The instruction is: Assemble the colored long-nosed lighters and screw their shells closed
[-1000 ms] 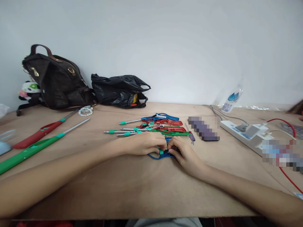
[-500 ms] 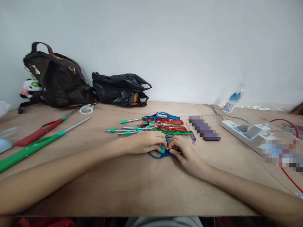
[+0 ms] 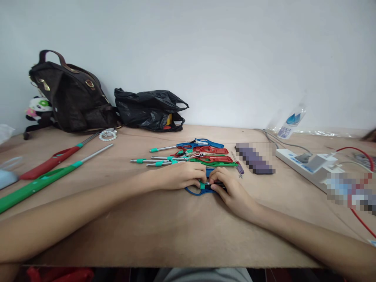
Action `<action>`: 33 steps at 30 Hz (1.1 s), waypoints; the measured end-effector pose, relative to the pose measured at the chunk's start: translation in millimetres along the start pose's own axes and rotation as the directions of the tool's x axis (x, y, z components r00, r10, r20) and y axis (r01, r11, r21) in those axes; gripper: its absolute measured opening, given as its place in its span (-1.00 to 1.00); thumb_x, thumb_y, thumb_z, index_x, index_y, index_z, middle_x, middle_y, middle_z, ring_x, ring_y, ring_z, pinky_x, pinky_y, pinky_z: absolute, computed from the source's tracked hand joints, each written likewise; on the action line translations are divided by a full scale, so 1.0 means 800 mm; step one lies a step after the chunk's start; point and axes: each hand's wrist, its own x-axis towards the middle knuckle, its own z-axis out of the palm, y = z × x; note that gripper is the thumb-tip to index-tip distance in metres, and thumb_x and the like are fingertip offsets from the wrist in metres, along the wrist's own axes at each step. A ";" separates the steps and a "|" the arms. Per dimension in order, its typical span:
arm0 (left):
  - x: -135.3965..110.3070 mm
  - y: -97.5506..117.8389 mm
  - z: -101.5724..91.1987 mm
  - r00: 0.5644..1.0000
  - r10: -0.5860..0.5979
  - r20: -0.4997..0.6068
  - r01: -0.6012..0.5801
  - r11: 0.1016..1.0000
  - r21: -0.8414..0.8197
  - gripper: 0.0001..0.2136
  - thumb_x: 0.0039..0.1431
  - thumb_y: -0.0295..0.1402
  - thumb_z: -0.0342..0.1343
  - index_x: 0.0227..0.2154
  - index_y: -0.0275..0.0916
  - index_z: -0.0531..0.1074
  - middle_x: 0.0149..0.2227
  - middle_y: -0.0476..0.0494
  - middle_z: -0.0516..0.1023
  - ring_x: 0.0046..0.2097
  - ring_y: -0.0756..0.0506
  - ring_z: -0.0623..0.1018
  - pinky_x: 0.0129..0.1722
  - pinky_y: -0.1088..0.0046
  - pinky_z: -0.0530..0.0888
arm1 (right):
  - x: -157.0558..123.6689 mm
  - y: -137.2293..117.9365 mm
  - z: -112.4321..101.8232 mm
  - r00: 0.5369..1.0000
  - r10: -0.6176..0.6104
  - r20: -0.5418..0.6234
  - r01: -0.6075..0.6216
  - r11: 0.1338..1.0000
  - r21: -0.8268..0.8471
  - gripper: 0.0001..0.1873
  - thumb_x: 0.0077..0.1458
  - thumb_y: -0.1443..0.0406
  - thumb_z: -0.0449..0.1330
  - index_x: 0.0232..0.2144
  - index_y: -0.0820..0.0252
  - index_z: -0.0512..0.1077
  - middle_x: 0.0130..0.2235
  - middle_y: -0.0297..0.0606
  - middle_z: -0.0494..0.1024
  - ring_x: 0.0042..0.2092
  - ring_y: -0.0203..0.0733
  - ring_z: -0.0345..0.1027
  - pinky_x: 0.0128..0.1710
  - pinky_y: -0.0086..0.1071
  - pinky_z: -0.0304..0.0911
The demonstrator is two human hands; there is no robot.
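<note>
There are two hands, left hand [image 3: 182,176] and right hand [image 3: 233,192], one blue lighter [image 3: 190,191], four lighters in a pile [image 3: 211,158], two long ones, red lighter [image 3: 48,165] and green lighter [image 3: 35,187], two bags, brown bag [image 3: 73,102] and black bag [image 3: 149,109], one bottle [image 3: 289,125] and one power strip [image 3: 289,158].

Both hands, left hand [image 3: 179,176] and right hand [image 3: 232,190], gripping blue lighter [image 3: 202,189], wooden table [image 3: 164,231], black bag [image 3: 149,109]

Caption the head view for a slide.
Left hand and right hand pinch a blue plastic lighter body on a brown wooden table, beside a pile of coloured plastic lighters.
</note>
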 end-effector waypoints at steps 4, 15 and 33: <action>0.000 -0.001 -0.001 1.000 0.008 0.007 -0.008 1.000 0.025 -0.88 0.29 -0.51 0.03 -0.27 -0.25 0.46 -0.27 -0.09 0.45 -0.23 -0.04 0.46 -0.21 0.53 0.37 | -0.001 0.000 0.000 1.000 -0.002 0.002 0.002 1.000 -0.006 -0.83 0.20 0.48 0.01 -0.37 0.13 0.24 -0.26 -0.22 0.39 -0.16 -0.11 0.23 -0.14 -0.21 0.23; -0.002 -0.002 0.004 0.995 0.103 0.015 -0.104 0.979 0.173 -0.87 0.24 -0.59 0.04 -0.35 -0.27 0.42 -0.29 -0.09 0.45 -0.27 -0.03 0.45 -0.28 0.56 0.38 | -0.002 -0.008 0.000 0.997 -0.076 0.012 0.077 0.979 -0.187 -0.84 0.21 0.47 0.04 -0.36 0.14 0.30 -0.25 -0.19 0.42 -0.18 -0.07 0.24 -0.18 -0.18 0.24; -0.008 -0.002 0.019 0.970 0.245 -0.006 -0.200 0.806 0.557 -0.72 0.33 -0.54 -0.11 -0.45 -0.26 0.43 -0.38 -0.12 0.47 -0.41 -0.06 0.38 -0.39 0.38 0.27 | -0.003 -0.017 -0.012 0.930 -0.320 0.180 0.367 0.817 -0.445 -0.80 0.20 0.45 0.00 -0.35 0.22 0.42 -0.22 -0.07 0.46 -0.21 -0.05 0.22 -0.25 -0.17 0.21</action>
